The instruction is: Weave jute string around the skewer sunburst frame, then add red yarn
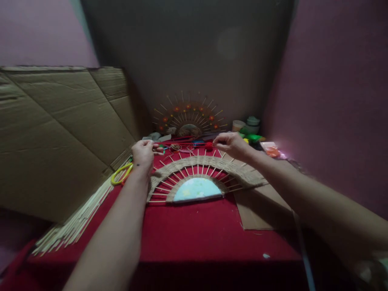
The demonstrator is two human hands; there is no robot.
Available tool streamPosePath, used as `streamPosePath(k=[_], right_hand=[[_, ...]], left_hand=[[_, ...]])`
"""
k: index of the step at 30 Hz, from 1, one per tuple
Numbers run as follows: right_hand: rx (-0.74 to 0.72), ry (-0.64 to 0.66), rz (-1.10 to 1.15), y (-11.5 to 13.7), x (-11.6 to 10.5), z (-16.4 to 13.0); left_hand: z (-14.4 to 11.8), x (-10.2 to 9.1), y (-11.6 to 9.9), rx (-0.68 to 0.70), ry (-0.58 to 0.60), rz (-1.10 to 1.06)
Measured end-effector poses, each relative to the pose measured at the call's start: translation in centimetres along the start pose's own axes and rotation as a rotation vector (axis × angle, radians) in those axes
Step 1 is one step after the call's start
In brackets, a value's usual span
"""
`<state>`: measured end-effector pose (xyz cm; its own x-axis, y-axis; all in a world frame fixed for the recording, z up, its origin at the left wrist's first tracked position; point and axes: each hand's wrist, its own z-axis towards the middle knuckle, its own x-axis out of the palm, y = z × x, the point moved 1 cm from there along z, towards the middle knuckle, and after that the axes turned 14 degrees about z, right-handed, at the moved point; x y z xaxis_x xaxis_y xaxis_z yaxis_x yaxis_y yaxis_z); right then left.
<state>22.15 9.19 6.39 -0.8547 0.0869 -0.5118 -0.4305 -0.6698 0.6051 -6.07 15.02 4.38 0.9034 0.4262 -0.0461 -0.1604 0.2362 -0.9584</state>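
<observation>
Left hand (pixel 143 154) and right hand (pixel 230 144) – fingers pinching – are drawing red thread (pixel 184 144) taut above woven fan (pixel 200 176); overtension is risking snapping, likely.

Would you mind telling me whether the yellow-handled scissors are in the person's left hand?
No, the yellow-handled scissors lie on the red cloth beside the left wrist, while the left hand is pinched further up near the woven fan piece.

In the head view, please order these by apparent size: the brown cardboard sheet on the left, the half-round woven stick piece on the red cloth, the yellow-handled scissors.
1. Brown cardboard sheet, largest, though nearness to the camera enlarges it.
2. Half-round woven stick piece.
3. Yellow-handled scissors, smallest; partly hidden by the left hand.
</observation>
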Motion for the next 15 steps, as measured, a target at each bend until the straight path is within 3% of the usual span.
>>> streamPosePath(k=[6, 15], right_hand=[[-0.048, -0.132, -0.095, 2.9, -1.8, -1.5], [-0.101, -0.211, -0.288, 8.2, -1.9, -8.1]], left_hand=[[-1.4, 1.2, -0.2, -0.056, 0.154, -0.028], [-5.0, 3.6, -0.9, -0.080, 0.381, -0.019]])
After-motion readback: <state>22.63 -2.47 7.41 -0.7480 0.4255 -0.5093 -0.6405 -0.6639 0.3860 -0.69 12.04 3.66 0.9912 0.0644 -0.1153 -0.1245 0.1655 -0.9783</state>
